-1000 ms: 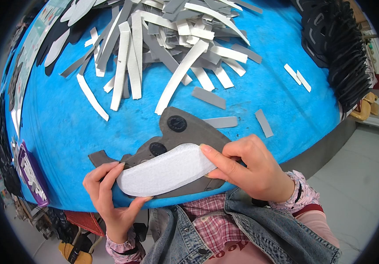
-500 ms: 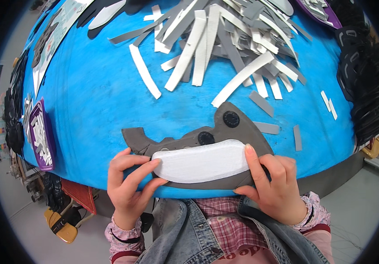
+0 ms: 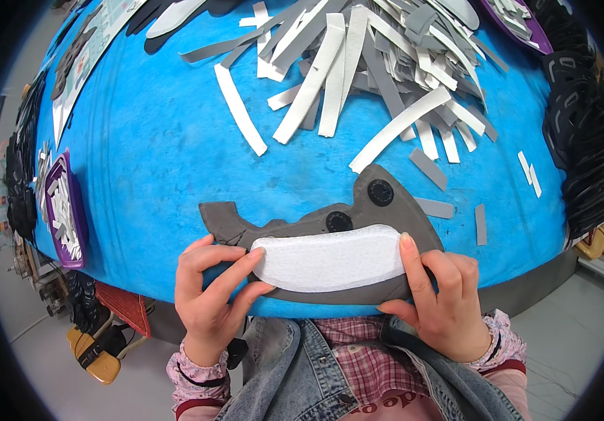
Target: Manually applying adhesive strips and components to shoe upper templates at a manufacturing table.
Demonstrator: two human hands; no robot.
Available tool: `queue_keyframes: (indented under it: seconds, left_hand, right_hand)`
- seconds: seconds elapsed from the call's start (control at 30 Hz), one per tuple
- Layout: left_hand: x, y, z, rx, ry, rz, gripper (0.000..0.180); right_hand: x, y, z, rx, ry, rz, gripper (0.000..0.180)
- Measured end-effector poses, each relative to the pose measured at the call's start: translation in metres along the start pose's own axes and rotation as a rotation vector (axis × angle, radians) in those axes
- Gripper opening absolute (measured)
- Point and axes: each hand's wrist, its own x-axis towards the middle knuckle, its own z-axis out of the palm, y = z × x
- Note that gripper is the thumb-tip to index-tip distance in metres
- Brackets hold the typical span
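Note:
A long white fabric pad [image 3: 326, 259] with rounded ends lies over the lower part of a grey foam piece [image 3: 408, 203] at the table's near edge. The foam is irregularly shaped, with two black round discs [image 3: 380, 192] showing above the pad. My left hand [image 3: 214, 298] closes its index finger and thumb around the pad's left end. At the other end, my right hand [image 3: 449, 298] presses its index fingertip on the pad's upper right corner, while its thumb touches the foam's lower edge. What is under the pad is hidden.
A heap of white and grey strips [image 3: 393, 77] spreads across the far side of the blue table [image 3: 155, 154]. Purple trays of strips stand at left [image 3: 81, 238] and far right [image 3: 537, 31]. Stacked black pieces [image 3: 575, 154] line the right edge. Loose grey strips [image 3: 481, 224] lie near my right hand.
Both hands keep their hold, and the pad still lies on the foam. The whole scene sits slightly further right in the picture, with little other visible difference.

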Motion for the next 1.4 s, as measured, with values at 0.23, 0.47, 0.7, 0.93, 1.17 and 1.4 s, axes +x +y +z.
queue_keyframes:
  seconds: [0.23,0.47,0.7,0.93,1.17,1.4]
  left_hand:
    - [-0.001,-0.001,-0.001,0.007,-0.004,0.012,0.042]
    - [-0.003,-0.005,-0.001,0.000,0.013,0.008,0.041]
    - [-0.003,-0.004,0.000,-0.008,0.002,0.000,0.044]
    - [-0.005,-0.006,0.001,0.006,0.019,0.008,0.045]
    - [-0.008,-0.009,0.000,0.017,0.014,0.006,0.046]
    - [-0.008,-0.009,0.001,0.038,0.014,0.047,0.045]
  right_hand:
    - [0.000,-0.001,0.000,0.000,0.007,-0.004,0.062]
    - [0.000,0.000,0.008,0.023,0.061,0.045,0.059]
    - [-0.008,0.013,0.010,0.376,0.241,0.077,0.058]
    - [-0.011,0.020,0.018,0.601,0.374,0.062,0.050]
    - [-0.010,0.019,0.017,0.614,0.359,0.031,0.051]
    - [-0.011,0.020,0.018,0.639,0.334,0.031,0.055]
